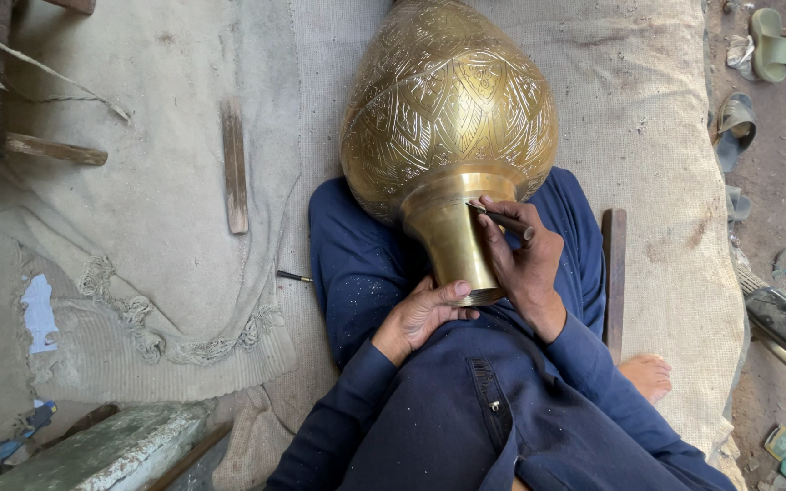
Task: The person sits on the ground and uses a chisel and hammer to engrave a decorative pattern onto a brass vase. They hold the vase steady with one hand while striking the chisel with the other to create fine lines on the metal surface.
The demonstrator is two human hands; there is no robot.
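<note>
Vessel: a large engraved brass vase (448, 118) lies on its side across the person's lap, wide body far, plain flared neck (452, 241) pointing near.
Hidden or cut off: the vase's far end runs out of the top edge; its mouth rim is partly covered by the left thumb; its underside rests out of sight on the dark blue clothing (466, 400).
Left hand (420, 316): lies against the near rim of the neck, thumb across the rim, fingers curled below; it steadies the neck and holds no tool.
Right hand (525, 259): pressed against the right side of the neck, fingers pinched closed on a thin dark engraving tool (500, 216), whose tip touches the shoulder where neck meets body.
Hard to make out: the tool's tip shape; a small dark pin-like item (294, 275) on the mat left of the lap.
Edges: the woven mat (648, 136) ends at right in bare dirt with sandals (769, 41); a bare foot (648, 375) shows near right.
Open room: cloth (138, 227) to the left carries wooden sticks (234, 164), with free space between them; a wooden strip (613, 273) lies just right of the right forearm.
</note>
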